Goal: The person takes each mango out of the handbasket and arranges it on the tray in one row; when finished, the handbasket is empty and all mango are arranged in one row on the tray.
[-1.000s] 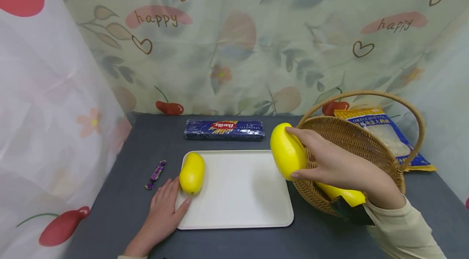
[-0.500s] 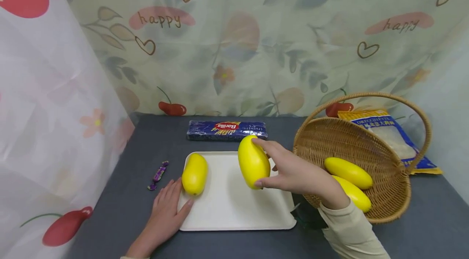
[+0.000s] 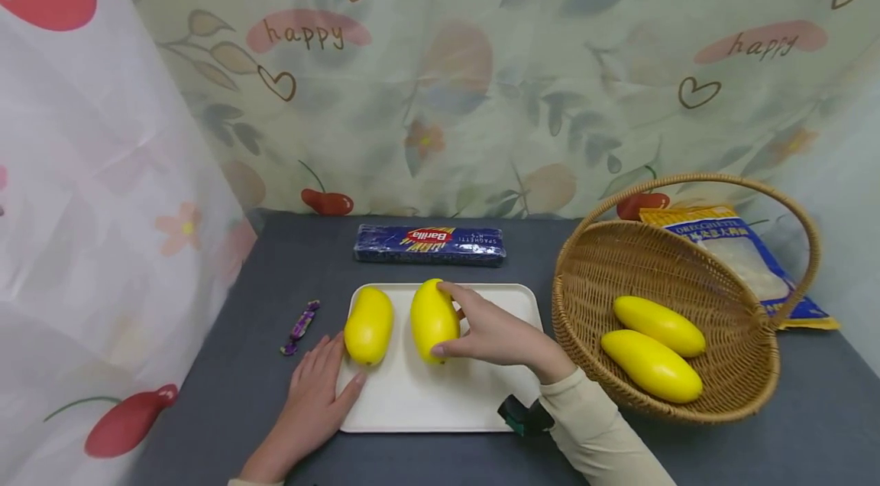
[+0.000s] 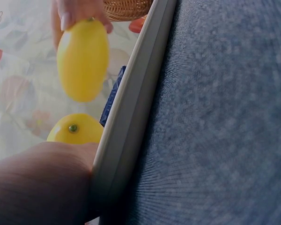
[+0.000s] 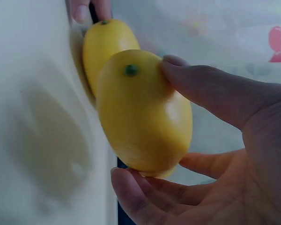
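Observation:
In the head view my right hand (image 3: pixel 484 329) holds a yellow mango (image 3: pixel 433 322) between thumb and fingers, over the white tray (image 3: pixel 440 413). The right wrist view shows the held mango (image 5: pixel 143 112) with its green stem end, apart from its shadow on the tray. A second mango (image 3: pixel 369 325) lies at the tray's left side. My left hand (image 3: pixel 312 387) rests at the tray's left edge, fingers stretched along it and thumb over the rim. Two more mangoes, an upper one (image 3: pixel 660 325) and a lower one (image 3: pixel 653 365), lie inside the wicker basket (image 3: pixel 749 387).
Behind the tray lies a blue spaghetti pack (image 3: pixel 429 245). A purple wrapped candy (image 3: pixel 300 328) is left of the tray. Behind the basket, whose handle (image 3: pixel 694 179) arches high, leans an orecchiette bag (image 3: pixel 742 257). A patterned curtain (image 3: pixel 426 89) closes off the back.
My right hand has carried the mango left and down from beside the basket to over the tray, near the other mango. The left hand has stayed at the tray edge.

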`<state>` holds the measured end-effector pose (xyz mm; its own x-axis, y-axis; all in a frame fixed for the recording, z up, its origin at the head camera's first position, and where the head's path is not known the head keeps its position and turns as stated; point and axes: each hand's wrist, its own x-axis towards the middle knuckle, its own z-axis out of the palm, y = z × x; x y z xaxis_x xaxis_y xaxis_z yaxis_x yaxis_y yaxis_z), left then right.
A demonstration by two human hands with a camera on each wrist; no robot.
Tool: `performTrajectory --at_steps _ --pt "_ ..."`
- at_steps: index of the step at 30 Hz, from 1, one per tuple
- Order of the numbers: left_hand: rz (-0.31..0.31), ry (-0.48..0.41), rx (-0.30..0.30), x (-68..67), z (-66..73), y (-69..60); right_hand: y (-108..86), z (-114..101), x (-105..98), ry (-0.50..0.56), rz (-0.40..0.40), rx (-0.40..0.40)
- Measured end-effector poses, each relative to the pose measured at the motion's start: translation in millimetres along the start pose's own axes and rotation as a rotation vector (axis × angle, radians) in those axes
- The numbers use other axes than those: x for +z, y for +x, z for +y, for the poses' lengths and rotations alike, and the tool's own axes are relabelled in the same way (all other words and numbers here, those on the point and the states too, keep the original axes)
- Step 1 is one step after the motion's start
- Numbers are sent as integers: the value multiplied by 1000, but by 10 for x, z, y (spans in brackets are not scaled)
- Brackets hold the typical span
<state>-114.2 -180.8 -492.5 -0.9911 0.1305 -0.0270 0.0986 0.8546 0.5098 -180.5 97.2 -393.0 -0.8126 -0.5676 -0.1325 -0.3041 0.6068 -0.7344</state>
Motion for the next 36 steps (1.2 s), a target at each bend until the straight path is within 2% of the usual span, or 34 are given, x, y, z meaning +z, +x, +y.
performTrajectory --at_steps 9,16,20,36 --pt "-28 -9 -21 -24 18 -4 177 108 182 63 -6 64" --pt "-43 -29 -20 -37 23 -10 222 125 252 115 -22 100" --pt "-30 -26 -11 -28 18 -12 236 140 282 134 -27 113" --pt "-23 -14 -10 -12 4 -5 296 149 333 121 -12 131"
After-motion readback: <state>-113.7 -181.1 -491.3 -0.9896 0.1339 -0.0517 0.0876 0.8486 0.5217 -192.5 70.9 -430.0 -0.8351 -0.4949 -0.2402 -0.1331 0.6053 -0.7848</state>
